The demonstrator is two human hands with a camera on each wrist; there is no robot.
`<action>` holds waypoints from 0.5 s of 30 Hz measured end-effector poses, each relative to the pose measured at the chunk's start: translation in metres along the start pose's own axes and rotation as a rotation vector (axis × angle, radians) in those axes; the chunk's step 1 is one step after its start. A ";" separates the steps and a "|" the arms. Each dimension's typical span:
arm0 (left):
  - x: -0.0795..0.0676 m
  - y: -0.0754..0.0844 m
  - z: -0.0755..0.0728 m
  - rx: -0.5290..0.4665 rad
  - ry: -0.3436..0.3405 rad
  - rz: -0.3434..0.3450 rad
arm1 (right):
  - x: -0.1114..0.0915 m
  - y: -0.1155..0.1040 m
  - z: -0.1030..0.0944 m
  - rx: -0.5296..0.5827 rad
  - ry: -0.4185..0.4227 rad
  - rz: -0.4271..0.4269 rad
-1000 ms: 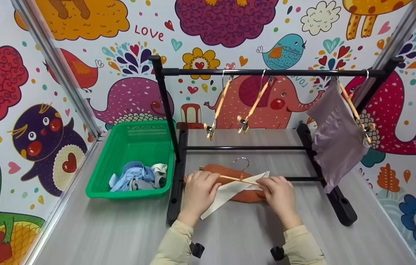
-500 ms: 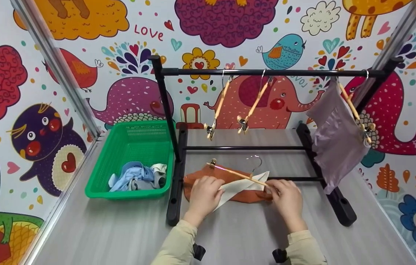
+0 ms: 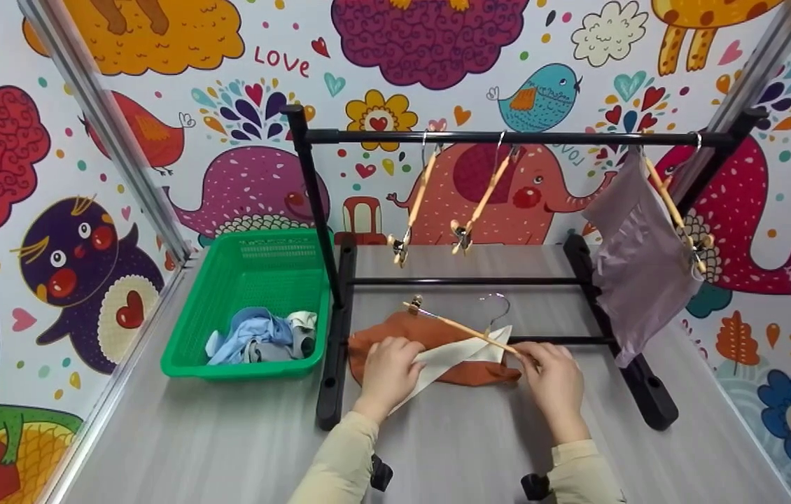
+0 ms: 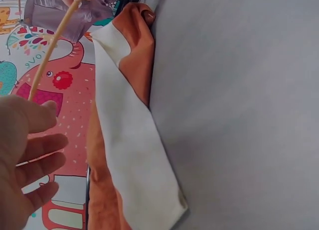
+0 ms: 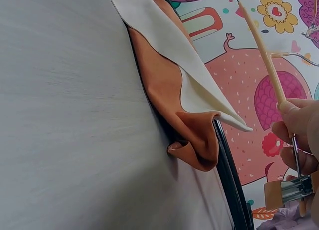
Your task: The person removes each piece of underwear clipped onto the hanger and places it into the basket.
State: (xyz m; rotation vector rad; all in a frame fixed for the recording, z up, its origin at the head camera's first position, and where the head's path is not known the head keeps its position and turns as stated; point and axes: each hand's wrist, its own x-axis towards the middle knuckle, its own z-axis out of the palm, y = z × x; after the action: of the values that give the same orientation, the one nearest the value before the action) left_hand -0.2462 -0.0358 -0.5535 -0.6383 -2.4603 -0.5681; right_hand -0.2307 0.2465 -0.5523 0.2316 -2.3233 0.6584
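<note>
In the head view my right hand point(image 3: 553, 378) pinches a wooden clip hanger point(image 3: 458, 327) close to its right end. The right wrist view shows one metal clip point(image 5: 296, 187) of it just past my fingers. My left hand point(image 4: 30, 160) holds nothing, its fingers loosely spread. In the head view that hand is in front of a rust-orange cloth point(image 3: 395, 327) with a cream band point(image 3: 448, 357) lying across it. The hanger is raised over this cloth, its hook upward and its left end pointing away from me. No cloth is in its visible left clip point(image 3: 416, 303).
A black garment rack point(image 3: 542, 138) stands behind. Two bare clip hangers point(image 3: 422, 189) and one carrying a mauve cloth point(image 3: 644, 259) hang from its bar. On the left, a green basket point(image 3: 178, 350) holds blue, grey and pale cloths point(image 3: 255, 336).
The left hand has let go of the hanger and come down in front of the cloth. The right hand has moved slightly right with the hanger, whose left end has swung up and away.
</note>
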 end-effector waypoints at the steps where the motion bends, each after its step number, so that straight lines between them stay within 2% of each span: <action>1: 0.000 -0.001 0.001 0.003 -0.006 -0.008 | 0.000 0.000 0.000 0.001 0.000 0.002; 8: 0.001 -0.007 0.009 0.008 -0.055 -0.061 | 0.000 0.000 -0.001 0.006 0.000 0.017; 15: -0.003 -0.009 0.016 0.033 -0.156 -0.115 | 0.000 0.001 0.000 -0.001 -0.008 0.021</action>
State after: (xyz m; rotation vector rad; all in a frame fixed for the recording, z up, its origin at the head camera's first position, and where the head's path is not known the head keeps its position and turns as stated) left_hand -0.2553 -0.0355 -0.5700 -0.5487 -2.6607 -0.5384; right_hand -0.2304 0.2473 -0.5526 0.2091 -2.3364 0.6674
